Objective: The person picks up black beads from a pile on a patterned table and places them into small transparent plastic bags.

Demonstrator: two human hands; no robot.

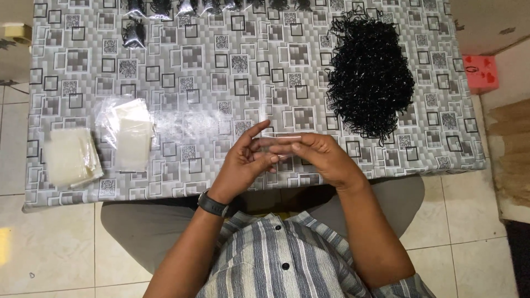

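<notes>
Both hands (pixel 287 154) hold clear bag (pixel 281 138) | table (pixel 221 72) edge

Both hands (pixel 287 154) on a clear bag (pixel 279 144)

Item: small clear plastic bag (pixel 282 144) | Look: transparent, thin, glossy, nearly invisible against the patterned cloth | State: flat, contents not discernible | Pose: held level, long side crosswise | Location: between fingertips of left hand (pixel 243 163) and right hand (pixel 323 157), above the near table edge, centre.
</notes>
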